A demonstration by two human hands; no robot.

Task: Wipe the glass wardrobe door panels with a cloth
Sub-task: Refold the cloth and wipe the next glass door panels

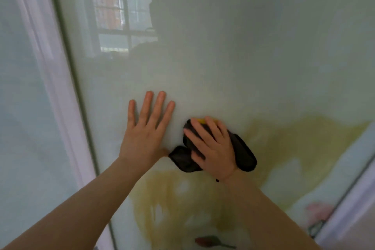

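A dark cloth [242, 153] with a sliver of yellow at its top edge lies flat against the glass door panel [233, 57], a little below the middle of the view, pinned there by the person's right hand [211, 146]. That hand lies palm-down on the cloth with its fingers straight and slightly spread, pointing up and to the left; folds of the cloth stick out below the thumb side and along the outer edge of the hand. The left hand [148, 128] presses flat on the bare glass just beside the cloth, fingers extended and fanned upward, holding nothing; its thumb is tucked low, close to the cloth's lower fold. Both bare forearms reach up into the picture from the bottom corners, the left one from the lower left, the right one from the lower right. The pale green panel carries a hazy reflection of a window [123, 18] near the top, and yellowish patches [284, 140] show low on the glass, to the right of and beneath the hands. A thin frame strip [67, 63] bounds the panel on the left, with a white curtain [40, 46] beyond it.
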